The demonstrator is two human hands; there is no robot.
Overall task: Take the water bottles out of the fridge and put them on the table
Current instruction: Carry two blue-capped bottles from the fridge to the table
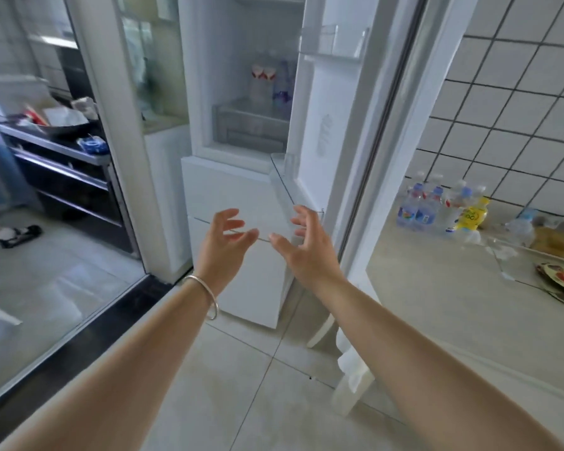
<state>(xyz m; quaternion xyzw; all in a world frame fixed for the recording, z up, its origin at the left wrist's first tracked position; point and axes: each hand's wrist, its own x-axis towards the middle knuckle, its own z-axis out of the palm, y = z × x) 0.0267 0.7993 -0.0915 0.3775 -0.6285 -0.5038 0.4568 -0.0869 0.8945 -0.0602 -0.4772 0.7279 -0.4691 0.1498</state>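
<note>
Both my arms reach out toward the open fridge (241, 92). My left hand (223, 242) and my right hand (302, 239) hang in the air in front of its lower white drawers, close together but not touching, fingers spread and loosely bent, holding nothing. A silver bangle (205, 296) sits on my left wrist. On a shelf inside the fridge stand a few water bottles (269, 81), two with red and white labels and one bluish beside them, too blurred to read. More bottles (437, 208) already stand grouped on the table (437, 288) to my right, against the tiled wall (508, 109), one of them yellow.
</note>
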